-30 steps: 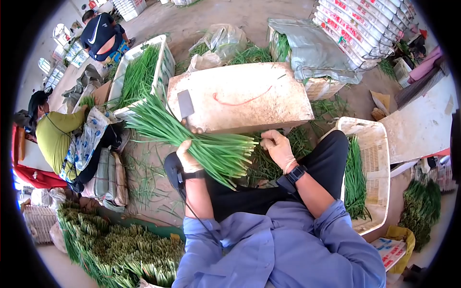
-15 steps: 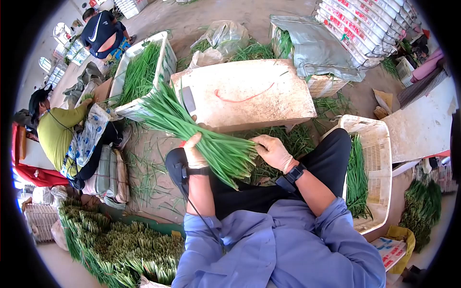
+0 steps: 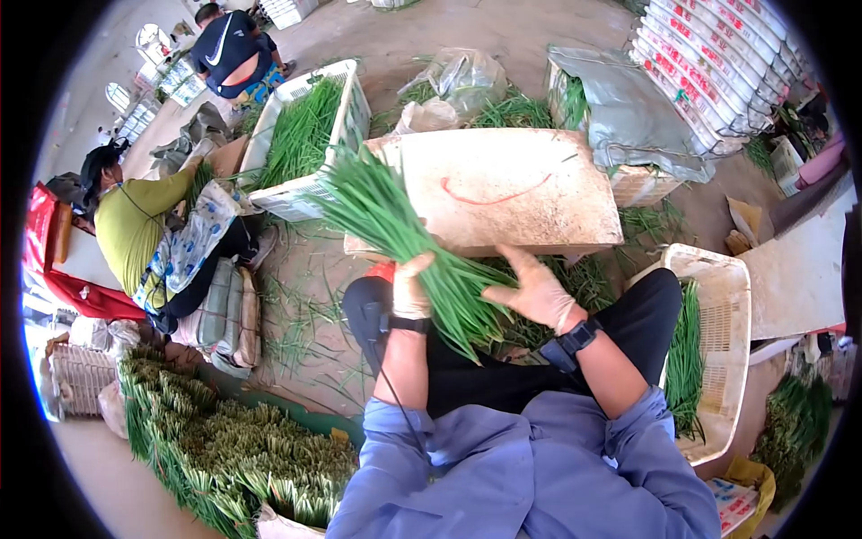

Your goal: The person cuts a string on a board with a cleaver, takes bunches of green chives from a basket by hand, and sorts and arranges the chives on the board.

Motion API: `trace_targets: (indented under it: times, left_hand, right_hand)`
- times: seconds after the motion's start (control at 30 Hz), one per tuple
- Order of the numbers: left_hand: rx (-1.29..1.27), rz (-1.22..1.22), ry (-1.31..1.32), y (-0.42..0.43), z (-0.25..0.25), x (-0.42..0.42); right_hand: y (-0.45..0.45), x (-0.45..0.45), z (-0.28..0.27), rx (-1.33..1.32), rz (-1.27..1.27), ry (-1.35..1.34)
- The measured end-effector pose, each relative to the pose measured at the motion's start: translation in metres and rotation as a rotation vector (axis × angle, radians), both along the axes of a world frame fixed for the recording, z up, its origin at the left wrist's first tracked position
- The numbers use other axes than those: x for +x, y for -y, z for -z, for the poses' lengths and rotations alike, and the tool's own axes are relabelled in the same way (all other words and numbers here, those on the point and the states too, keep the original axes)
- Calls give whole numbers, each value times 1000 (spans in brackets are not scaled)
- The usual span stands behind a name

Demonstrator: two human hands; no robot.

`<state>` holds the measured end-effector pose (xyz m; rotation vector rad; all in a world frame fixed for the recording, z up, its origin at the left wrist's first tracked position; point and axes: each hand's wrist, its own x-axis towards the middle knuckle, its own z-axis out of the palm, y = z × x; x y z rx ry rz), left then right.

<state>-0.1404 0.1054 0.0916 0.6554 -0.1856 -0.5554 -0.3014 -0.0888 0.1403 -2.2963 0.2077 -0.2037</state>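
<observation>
At frame centre, green stalks (image 3: 449, 286) are clasped by the left hand (image 3: 412, 286), fingers curled; the right hand (image 3: 537, 295), fingers spread, is held alongside.

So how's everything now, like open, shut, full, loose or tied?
Left grip: closed around bunch
Bunch: held, slanted, no tie showing
Right grip: open, thumb by bunch's cut ends
String: loose, curved
Table: stained
Right crate: partly filled
Trays: stacked
Bag: crumpled
</observation>
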Motion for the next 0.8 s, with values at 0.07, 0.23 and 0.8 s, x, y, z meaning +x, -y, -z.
trace_targets:
  times: [0.07, 0.23, 0.8]
  left_hand:
    - [18, 48, -88, 8, -16, -14]
    - [147, -14, -70, 39, 8, -27]
    - [-142, 489, -67, 53, 4, -17]
  right_hand:
    - [-20, 18, -9, -12, -141, 14]
    - [-30, 46, -6, 292, -177, -54]
    - [28, 40, 28, 1247, -460, -558]
